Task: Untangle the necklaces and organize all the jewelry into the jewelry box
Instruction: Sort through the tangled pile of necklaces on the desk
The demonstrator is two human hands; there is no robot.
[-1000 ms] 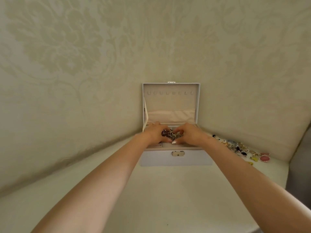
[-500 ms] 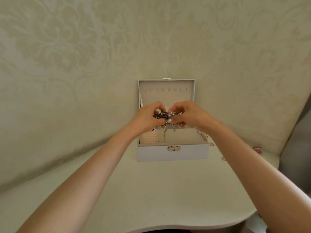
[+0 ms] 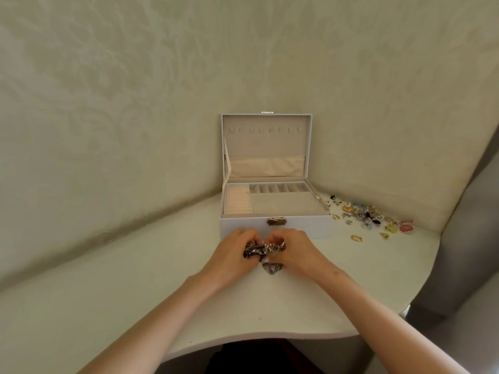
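Note:
A pale lilac jewelry box (image 3: pixel 305 228) stands open against the wall, its lid upright with a row of hooks and a pocket. Its tray shows ring rolls at the left, small slots at the back and one wide compartment with nothing visible in it. On the table just in front of the box, my left hand (image 3: pixel 232 255) and my right hand (image 3: pixel 297 251) both grip a dark, silvery tangle of necklaces (image 3: pixel 259 250). Part of the tangle (image 3: pixel 272 268) hangs onto the table below my fingers.
A scatter of small jewelry (image 3: pixel 367 214), with gold rings, coloured earrings and a pink round piece (image 3: pixel 405 227), lies on the table right of the box. The white table (image 3: pixel 135 306) ends in a curved front edge. Patterned wall behind; grey surface at right.
Both hands lifted the necklace tangle out of the box, carried it toward me and lowered it to the table in front of the box.

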